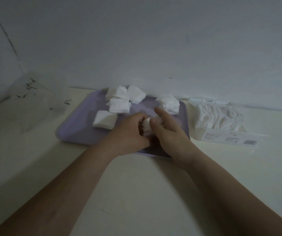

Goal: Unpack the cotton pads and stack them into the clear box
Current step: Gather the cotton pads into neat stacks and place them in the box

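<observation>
Print on the package label [228, 137] is too blurred to read.

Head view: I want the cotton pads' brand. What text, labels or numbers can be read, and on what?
White label on the clear pack at the right: print and a barcode, too blurred to read.
Clear wrapper at the left: black marks, not legible.
Nothing legible.

— Is there any writing here that one can really read?
— No, nothing. The white label [228, 137] on the pack of cotton pads [220, 116] carries lines of small print and a barcode [250, 142], all too blurred. The black marks [29, 86] on the clear wrapper [39, 103] at the left are also illegible.
</observation>
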Demonstrator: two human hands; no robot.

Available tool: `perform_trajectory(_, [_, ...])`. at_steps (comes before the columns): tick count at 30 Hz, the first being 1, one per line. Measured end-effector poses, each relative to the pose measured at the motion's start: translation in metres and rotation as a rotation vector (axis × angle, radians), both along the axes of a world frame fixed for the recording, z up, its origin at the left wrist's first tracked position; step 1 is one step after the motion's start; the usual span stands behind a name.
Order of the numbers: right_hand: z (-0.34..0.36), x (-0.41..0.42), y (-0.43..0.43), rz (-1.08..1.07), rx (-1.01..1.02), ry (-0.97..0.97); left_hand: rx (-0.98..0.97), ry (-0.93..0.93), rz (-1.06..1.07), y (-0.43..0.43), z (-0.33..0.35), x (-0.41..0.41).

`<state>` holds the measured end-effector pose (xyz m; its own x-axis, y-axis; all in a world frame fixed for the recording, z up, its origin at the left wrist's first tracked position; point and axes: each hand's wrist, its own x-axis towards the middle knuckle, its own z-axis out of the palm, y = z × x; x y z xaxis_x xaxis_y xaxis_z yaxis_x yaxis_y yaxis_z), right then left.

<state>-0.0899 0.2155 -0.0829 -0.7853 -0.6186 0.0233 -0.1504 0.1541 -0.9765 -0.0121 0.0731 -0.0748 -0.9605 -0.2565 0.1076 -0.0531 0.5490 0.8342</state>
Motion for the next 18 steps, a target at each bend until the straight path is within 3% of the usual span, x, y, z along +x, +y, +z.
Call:
perform_trajectory(6, [-0.003, -0.003, -0.003, -0.169, 0.052, 0.114, 0.045, 0.005, -0.046, -0.006, 0.001, 0.001])
perform_trajectory(12, [-0.001, -0.004, -0.004, -0.103, 0.121, 0.139, -0.008, -0.026, -0.018, -0.006, -0.011, -0.006])
perform_trajectory(14, [0.002, -0.004, -0.003, -0.05, 0.111, 0.069, -0.017, 0.0, 0.014, -0.007, -0.013, -0.007])
perform_trajectory(16, [0.004, -0.006, 0.001, 0.031, 0.003, -0.128, -0.054, 0.042, 0.039, -0.008, -0.012, -0.006])
perform_trajectory(18, [0.008, -0.009, 0.01, 0.096, -0.084, -0.206, -0.175, 0.126, 0.078, -0.011, -0.01, -0.004])
